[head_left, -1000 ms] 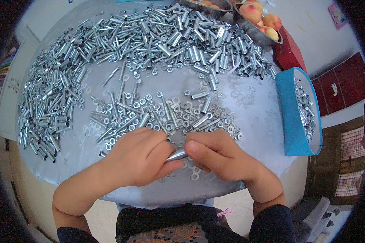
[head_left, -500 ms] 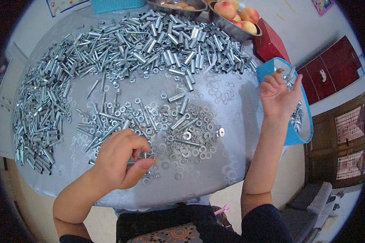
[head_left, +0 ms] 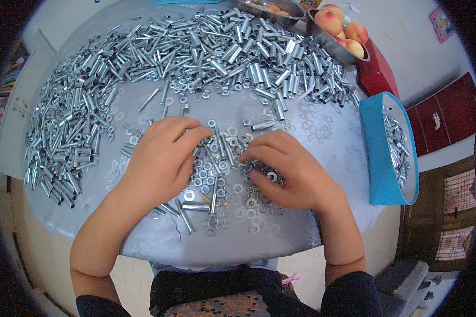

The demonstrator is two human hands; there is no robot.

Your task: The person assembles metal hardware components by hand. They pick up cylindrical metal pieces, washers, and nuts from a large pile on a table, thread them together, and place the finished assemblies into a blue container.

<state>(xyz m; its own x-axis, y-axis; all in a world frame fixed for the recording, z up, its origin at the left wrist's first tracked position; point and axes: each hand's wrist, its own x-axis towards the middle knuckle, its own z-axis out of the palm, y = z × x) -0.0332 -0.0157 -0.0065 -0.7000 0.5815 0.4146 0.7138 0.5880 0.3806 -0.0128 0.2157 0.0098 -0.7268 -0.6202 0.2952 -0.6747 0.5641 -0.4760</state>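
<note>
My left hand (head_left: 166,156) rests over the near pile, its bent fingers reaching among hex nuts (head_left: 205,174) and bolts (head_left: 222,145). Its thumb side partly hides what lies beneath. Across from it, my right hand (head_left: 296,171) has thumb and fingers apart above flat washers (head_left: 252,202); nothing shows held between them. Between the hands lie more loose nuts and several long bolts. Nearer me are a metal sleeve (head_left: 195,207) and a bolt (head_left: 185,216) pointing toward the front edge.
A large heap of metal sleeves and bolts (head_left: 195,53) curves along the table's far and left sides. At the right edge stands a blue bin (head_left: 375,153) holding metal hardware. Behind are a metal bowl of peaches (head_left: 333,45), a bowl of eggs (head_left: 280,18) and a red box (head_left: 378,74).
My right hand has come left from over the blue bin to the near pile. My left hand has moved farther over the pile, its fingers spreading. The view has shifted slightly.
</note>
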